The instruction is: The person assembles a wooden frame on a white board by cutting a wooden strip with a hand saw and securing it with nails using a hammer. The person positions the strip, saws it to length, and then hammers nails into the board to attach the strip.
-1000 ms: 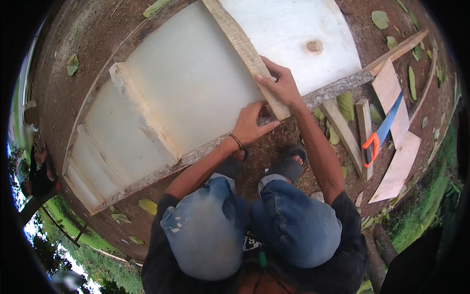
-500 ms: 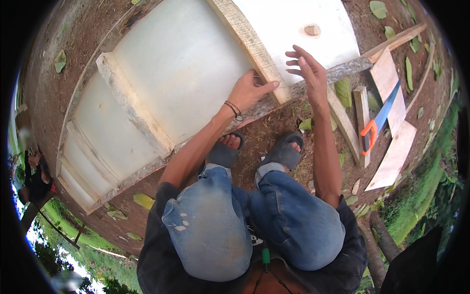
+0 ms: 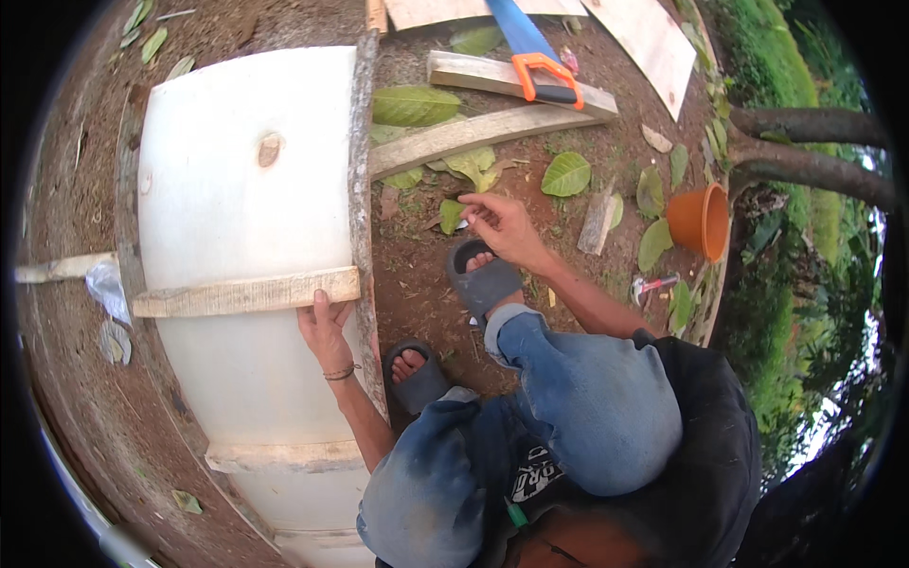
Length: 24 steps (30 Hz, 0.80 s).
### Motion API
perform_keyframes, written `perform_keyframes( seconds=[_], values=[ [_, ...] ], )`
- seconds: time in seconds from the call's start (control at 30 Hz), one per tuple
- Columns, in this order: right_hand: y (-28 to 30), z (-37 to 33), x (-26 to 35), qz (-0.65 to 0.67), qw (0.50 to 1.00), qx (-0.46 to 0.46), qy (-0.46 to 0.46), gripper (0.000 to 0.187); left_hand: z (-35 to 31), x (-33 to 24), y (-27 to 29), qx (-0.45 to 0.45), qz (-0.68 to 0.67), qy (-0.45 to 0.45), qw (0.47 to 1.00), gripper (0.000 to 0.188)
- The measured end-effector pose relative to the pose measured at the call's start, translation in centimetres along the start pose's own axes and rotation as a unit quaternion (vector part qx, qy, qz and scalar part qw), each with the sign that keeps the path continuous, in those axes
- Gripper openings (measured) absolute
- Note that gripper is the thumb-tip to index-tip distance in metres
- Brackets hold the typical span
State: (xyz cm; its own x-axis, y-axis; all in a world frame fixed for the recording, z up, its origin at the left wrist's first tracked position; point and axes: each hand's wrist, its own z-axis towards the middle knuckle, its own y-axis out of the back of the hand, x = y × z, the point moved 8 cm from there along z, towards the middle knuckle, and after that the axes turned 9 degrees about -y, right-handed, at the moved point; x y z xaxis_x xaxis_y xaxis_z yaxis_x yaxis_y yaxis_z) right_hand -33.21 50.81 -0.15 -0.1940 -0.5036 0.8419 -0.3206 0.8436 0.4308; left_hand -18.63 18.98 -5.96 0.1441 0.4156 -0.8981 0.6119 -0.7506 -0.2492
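Head view: the wooden bar (image 3: 227, 296) runs left to right, left grip (image 3: 327, 333) pinching its right end, right grip's (image 3: 511, 233) state unclear.

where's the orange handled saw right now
In the head view, the saw is at the top, right of centre, its handle end over a short wooden board on the ground, farther out than the right hand.

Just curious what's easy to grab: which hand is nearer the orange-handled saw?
Right. The right hand is near a grey sandal, apart from the orange-handled saw. The left hand is farther away, touching the wooden crosspiece on the white panel.
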Motion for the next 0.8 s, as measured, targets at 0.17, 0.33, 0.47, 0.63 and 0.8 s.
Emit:
perform_keyframes(
  seconds=[0.17,0.33,0.47,0.63,0.8],
  values=[
    [10.1,-8.6,-8.8,-0.076,0.965,-0.241,-0.071,0.032,-1.0,0.0,0.6,0.013,0.028,-0.006,0.999,0.062],
    [16.8,-19.2,-18.3,-0.189,0.856,-0.414,-0.245,0.061,-2.2,1.2,0.7,0.083,-0.011,0.072,0.994,0.072],
    [19.6,-22.6,-24.2,-0.21,0.818,-0.425,-0.326,0.061,-1.1,0.5,1.1,0.099,0.003,0.073,0.992,0.073],
    [25.2,-30.4,-35.8,-0.253,0.778,-0.442,-0.369,0.059,-0.2,0.3,0.1,0.083,0.016,0.104,0.991,0.06],
    [33.8,-31.2,-46.2,-0.14,0.84,-0.351,-0.389,0.084,1.0,-0.4,0.0,0.082,0.024,0.068,0.994,0.057]
  ],
)
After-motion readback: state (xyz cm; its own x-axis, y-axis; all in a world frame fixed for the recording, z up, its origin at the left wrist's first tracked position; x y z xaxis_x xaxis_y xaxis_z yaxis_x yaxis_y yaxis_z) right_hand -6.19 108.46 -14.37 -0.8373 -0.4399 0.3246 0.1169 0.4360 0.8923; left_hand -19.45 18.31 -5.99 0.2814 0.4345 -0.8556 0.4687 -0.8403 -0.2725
